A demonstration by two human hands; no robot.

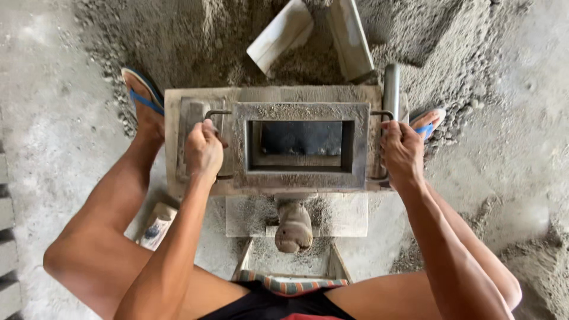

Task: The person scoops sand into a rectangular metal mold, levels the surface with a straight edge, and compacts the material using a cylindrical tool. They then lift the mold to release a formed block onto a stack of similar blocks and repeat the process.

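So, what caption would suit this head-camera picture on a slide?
Seated person's left hand and right hand grip the handles of an empty metal block mould amid grey sand.

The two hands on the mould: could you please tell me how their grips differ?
The left hand is a closed fist around the left handle, knuckles up. The right hand grips the right handle beside an upright metal bar. Both hold the grey rectangular mould at matching height.

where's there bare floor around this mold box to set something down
Bare floor lies left of the sandal, and more at far right past the gravel. It is crowded ahead, where two slabs lie in the sand pile. Both sides of the mold box are taken: the left hand and right hand grip its handles.
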